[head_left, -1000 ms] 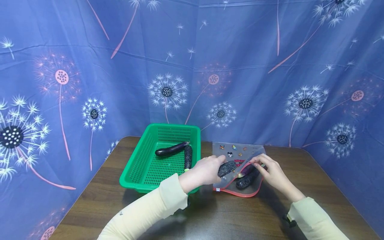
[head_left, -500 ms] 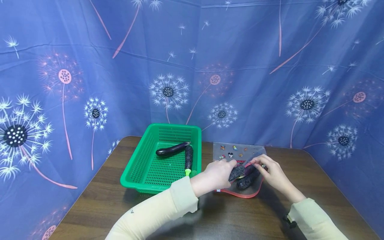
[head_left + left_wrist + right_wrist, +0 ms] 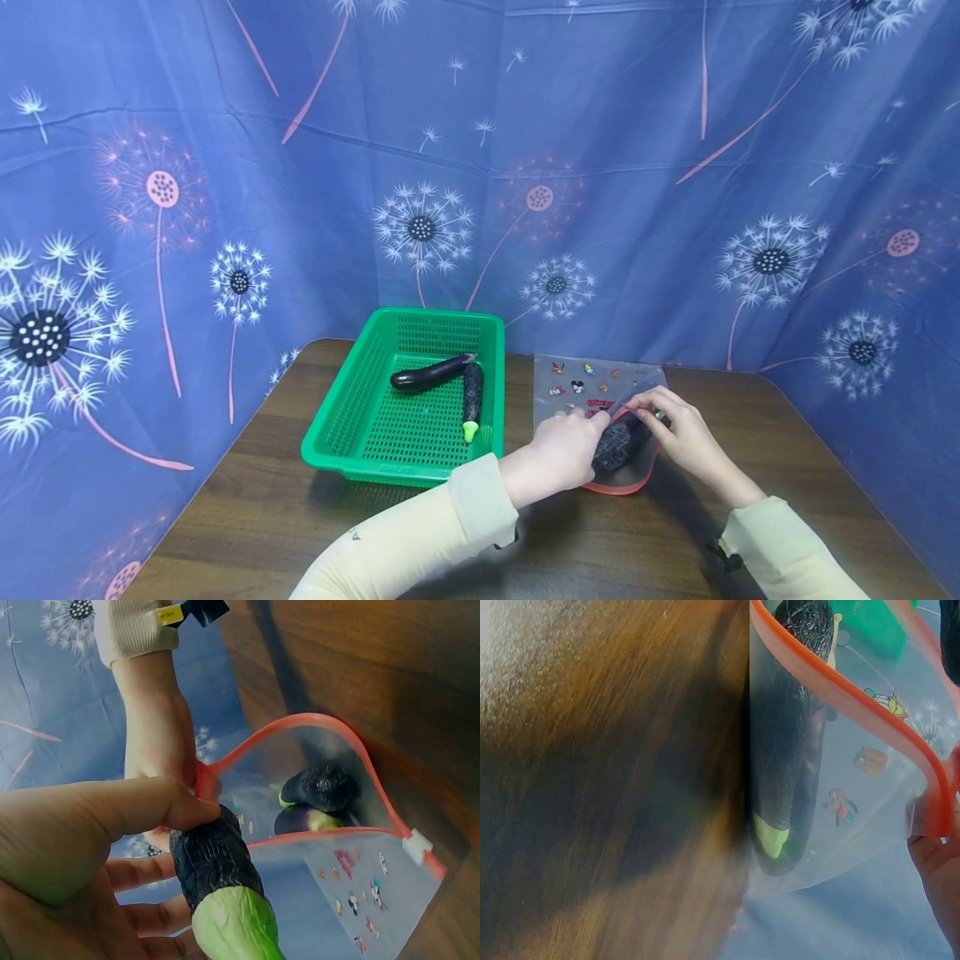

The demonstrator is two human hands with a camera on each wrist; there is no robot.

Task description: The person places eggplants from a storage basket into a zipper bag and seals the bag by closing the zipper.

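My left hand (image 3: 564, 454) holds a dark, wrinkled eggplant (image 3: 217, 862) with a light green cap, thumb on one side and fingers on the other. It is at the mouth of a clear zip bag (image 3: 553, 377) with printed cartoon figures. My right hand (image 3: 675, 423) pinches the bag's red zip edge (image 3: 319, 720), lifting it so the mouth gapes. Inside lie a black eggplant (image 3: 324, 787) and a glossy purple one (image 3: 292, 821). Through the plastic in the right wrist view, a long dark eggplant (image 3: 787, 750) shows its green end.
Left of the bag stands a green perforated basket (image 3: 322, 454). Two eggplants lie in it, a glossy purple one (image 3: 427, 377) and a black one (image 3: 472, 396) with a green cap. A white zip slider (image 3: 417, 846) sits on the bag's edge. Behind the wooden table (image 3: 247, 500) hangs a blue curtain (image 3: 637, 208).
My left hand has moved right with the eggplant, from the bag's left side to its mouth. My right hand has stayed at the red edge. The two eggplants in the basket have not moved.
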